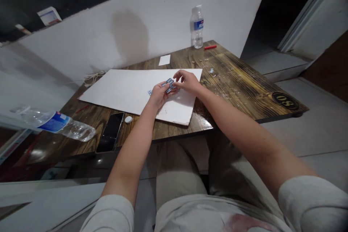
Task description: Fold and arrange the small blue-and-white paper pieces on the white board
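My left hand (160,95) is closed around a small blue-and-dark piece (169,82), held just above a white board (127,85). Its exact kind is too small to make out. From the right, my right hand (188,81) meets it with thumb and fingers bent into a pinch at the piece's right end. Whatever lies between those fingertips is hidden. A blue-patterned bit (149,92) shows on the board just left of my left hand, partly covered by it.
The board lies on a dark wooden table (239,87). Around it are a phone (111,132), a white cap (128,119), a lying bottle (62,123), a standing bottle (198,29), a red stick-like item (210,47), a paper slip (164,60) and a cable (94,77).
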Action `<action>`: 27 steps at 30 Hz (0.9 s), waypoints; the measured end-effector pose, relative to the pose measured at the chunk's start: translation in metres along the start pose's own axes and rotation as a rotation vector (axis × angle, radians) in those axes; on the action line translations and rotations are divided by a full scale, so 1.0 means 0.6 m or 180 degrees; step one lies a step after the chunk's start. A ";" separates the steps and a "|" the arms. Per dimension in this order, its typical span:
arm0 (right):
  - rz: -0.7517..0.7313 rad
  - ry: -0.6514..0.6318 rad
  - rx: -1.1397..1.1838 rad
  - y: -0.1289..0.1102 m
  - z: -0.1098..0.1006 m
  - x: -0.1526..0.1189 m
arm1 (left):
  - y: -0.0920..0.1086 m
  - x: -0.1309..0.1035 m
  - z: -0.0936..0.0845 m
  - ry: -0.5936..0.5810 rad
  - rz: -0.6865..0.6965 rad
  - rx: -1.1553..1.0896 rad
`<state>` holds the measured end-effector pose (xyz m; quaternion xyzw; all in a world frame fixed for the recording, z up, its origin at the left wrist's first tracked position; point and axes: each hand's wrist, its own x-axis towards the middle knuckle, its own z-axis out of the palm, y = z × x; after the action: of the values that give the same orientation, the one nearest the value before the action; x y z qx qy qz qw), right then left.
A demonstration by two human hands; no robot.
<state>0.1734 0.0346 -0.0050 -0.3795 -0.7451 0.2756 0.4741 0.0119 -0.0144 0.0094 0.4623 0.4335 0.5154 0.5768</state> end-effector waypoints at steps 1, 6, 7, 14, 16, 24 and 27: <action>-0.0060 -0.0020 0.0016 -0.002 0.000 -0.001 | 0.000 0.000 -0.001 0.0034 0.0011 0.0020; -0.0316 -0.0140 0.0052 -0.005 0.002 0.000 | -0.002 0.001 -0.007 0.0170 0.0023 0.0242; -0.0320 -0.0128 0.0079 -0.004 0.004 0.001 | -0.002 0.002 -0.008 0.0193 0.0034 0.0269; -0.0196 -0.0346 0.0244 0.008 0.014 0.004 | 0.003 -0.004 -0.001 0.0010 -0.0236 0.0407; -0.0276 -0.0536 0.0233 0.005 0.013 0.001 | 0.004 -0.008 0.004 -0.0119 -0.0313 0.0404; -0.0488 -0.0933 0.0044 0.003 0.011 -0.002 | -0.002 -0.007 0.004 -0.0227 -0.0474 0.0341; -0.0680 -0.0880 -0.0206 0.009 0.015 -0.002 | -0.001 -0.007 0.004 -0.0324 -0.0589 0.0272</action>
<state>0.1672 0.0362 -0.0133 -0.2717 -0.8478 0.2491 0.3812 0.0142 -0.0191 0.0094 0.4700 0.4661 0.4169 0.6230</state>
